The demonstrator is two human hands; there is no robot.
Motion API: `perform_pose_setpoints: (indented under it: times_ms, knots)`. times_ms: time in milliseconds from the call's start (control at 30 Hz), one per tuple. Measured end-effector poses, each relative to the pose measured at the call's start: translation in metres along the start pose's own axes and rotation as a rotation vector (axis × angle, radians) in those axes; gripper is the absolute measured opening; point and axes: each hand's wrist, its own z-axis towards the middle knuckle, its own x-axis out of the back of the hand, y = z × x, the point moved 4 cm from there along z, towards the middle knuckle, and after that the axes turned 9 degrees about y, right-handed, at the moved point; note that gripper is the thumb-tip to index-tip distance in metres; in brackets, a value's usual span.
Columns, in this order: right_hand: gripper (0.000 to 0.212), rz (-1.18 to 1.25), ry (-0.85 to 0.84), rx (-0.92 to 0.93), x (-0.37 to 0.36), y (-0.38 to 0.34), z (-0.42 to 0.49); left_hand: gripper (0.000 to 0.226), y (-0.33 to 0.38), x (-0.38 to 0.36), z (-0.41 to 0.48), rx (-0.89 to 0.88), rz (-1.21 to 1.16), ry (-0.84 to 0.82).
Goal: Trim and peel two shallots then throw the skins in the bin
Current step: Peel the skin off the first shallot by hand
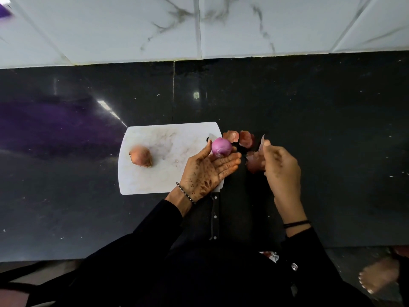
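The person wears a black garment (210,282) with long sleeves (155,222) that reach both wrists. The left hand (205,171) has a dark henna pattern of dots and a leaf-like shape across the palm, and a thin bracelet (185,192) of dark and pale beads at its wrist. A plain black band (296,223) circles the wrist of the right hand (282,171). A small round button (294,266) shows on the garment.

Purple peeled shallot (221,147), tan unpeeled shallot (141,156), white board (155,173), black counter (332,129).

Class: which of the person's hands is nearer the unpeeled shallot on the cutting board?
Left. The left hand, holding the peeled shallot over the cutting board's right edge, is right of the unpeeled shallot; the right hand is farther right, beyond the board.
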Motion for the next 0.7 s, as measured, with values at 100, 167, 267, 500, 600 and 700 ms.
perform_pose_setpoints:
  times_ms: [100, 167, 267, 500, 600, 700]
  knots:
    - [0.037, -0.143, 0.031, 0.137, 0.003, -0.006, 0.001, 0.061, 0.001, 0.002, 0.0, 0.014, 0.008, 0.006]
    - [0.035, -0.177, 0.054, 0.22, 0.004, -0.009, -0.001, 0.06, 0.001, 0.004, 0.0, 0.012, 0.021, 0.016]
    - [0.027, -0.137, 0.073, 0.3, 0.004, -0.015, -0.008, 0.063, 0.0, 0.006, 0.0, 0.018, 0.048, 0.024]
    - [0.021, 0.069, -0.042, 0.368, -0.007, -0.037, -0.028, 0.06, 0.0, 0.001, 0.0, -0.034, 0.115, 0.031]
    - [0.022, 0.092, -0.115, 0.383, -0.016, -0.039, -0.035, 0.067, 0.001, -0.001, -0.001, -0.109, 0.199, 0.043]
    - [0.026, 0.116, -0.181, 0.317, -0.023, -0.035, -0.036, 0.065, 0.003, -0.004, -0.003, -0.148, 0.249, 0.041]
